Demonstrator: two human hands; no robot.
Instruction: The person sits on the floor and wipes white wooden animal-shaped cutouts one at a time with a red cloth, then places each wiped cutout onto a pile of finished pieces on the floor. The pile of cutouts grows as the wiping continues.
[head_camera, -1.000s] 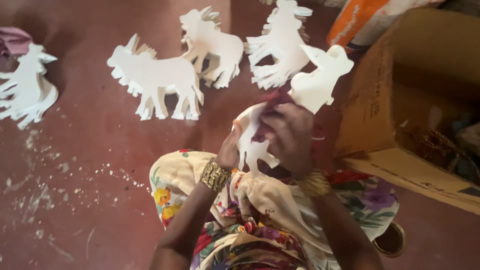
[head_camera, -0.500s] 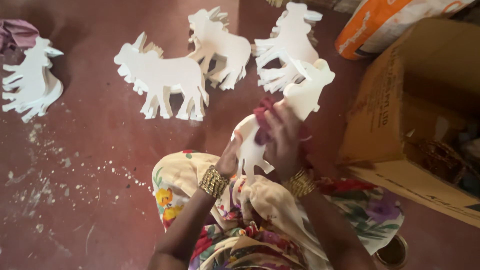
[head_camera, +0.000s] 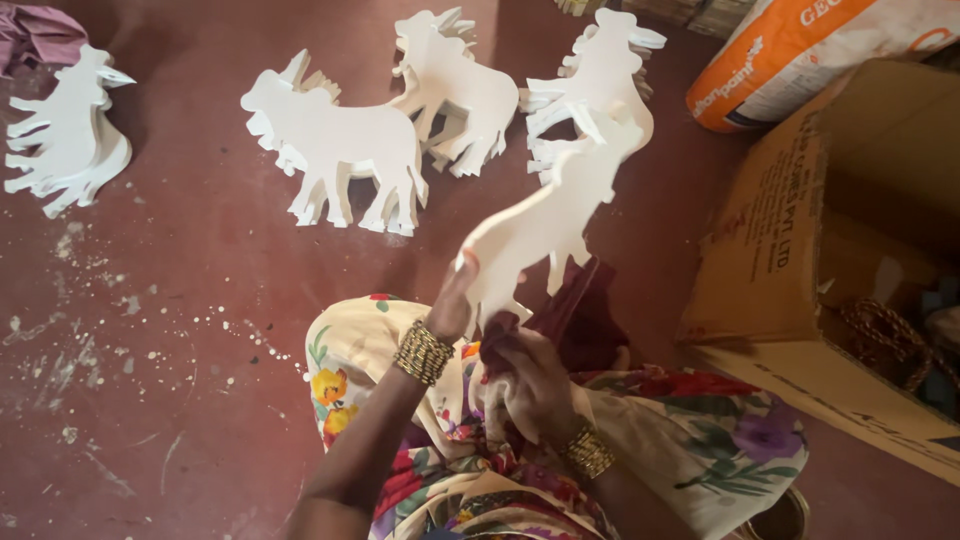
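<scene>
I hold a flat white animal-shaped cutout (head_camera: 548, 222) above my lap, its head pointing up and to the right. My left hand (head_camera: 452, 300) grips its rear end, thumb on the edge. My right hand (head_camera: 522, 380) is closed on a dark maroon cloth (head_camera: 580, 312) pressed against the cutout's underside near the legs. Both wrists carry gold beaded bangles. My lap is covered by floral fabric (head_camera: 690, 440).
Stacks of white animal cutouts lie on the red floor: one at far left (head_camera: 62, 140), one in the middle (head_camera: 340, 145), two behind (head_camera: 455, 85) (head_camera: 600, 70). An open cardboard box (head_camera: 800, 250) stands at right, an orange-and-white sack (head_camera: 800, 50) behind it.
The cutout has been turned from a more upright pose to lying slanted, head up-right. My right hand with the cloth has slid from its middle down to its lower edge.
</scene>
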